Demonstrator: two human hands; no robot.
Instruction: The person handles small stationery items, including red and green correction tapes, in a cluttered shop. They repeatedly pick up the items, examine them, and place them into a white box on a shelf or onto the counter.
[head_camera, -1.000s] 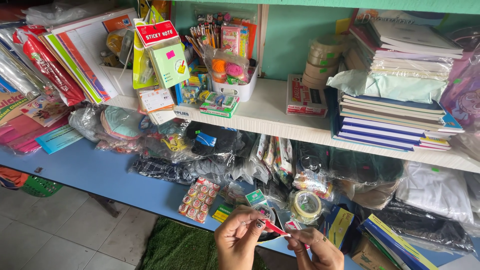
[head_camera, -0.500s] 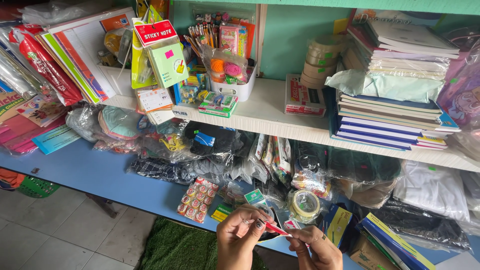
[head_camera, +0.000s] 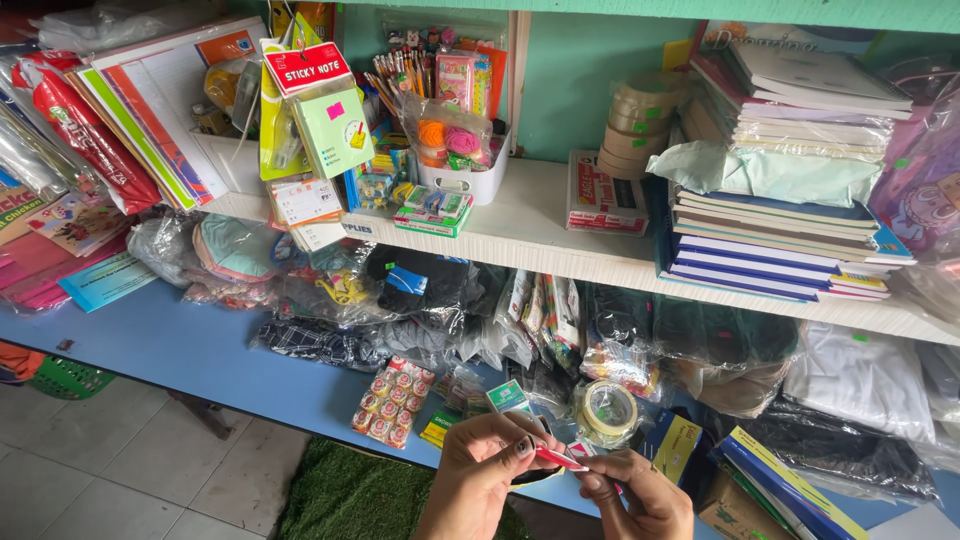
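Left hand is closed in a pinch, thumb and forefinger gripping one end of a small flat red-and-white paper tab. Right hand pinches the opposite end of the same tab with its fingertips; the tab spans the short gap between the two hands, above the front edge of the blue desk. What the tab belongs to cannot be told.

Just beyond the right hand lies a roll of clear tape, ring-shaped, inside a glossy crinkled bag. Just beyond the left hand stands a small green-and-white card. Further to the left of the left hand lies a flat plastic pack of small round red-and-yellow pieces, arranged in rows. To the right of the right hand sit a yellow-and-blue cardboard box and slim books with blue and yellow spines.

Well beyond both hands, soft garments in clear wrinkled bags fill the space under a white shelf. The shelf carries stacked notebooks, brown tape rolls and a white plastic tub of pencils.

Below the left hand, green artificial turf lies on pale floor tiles.
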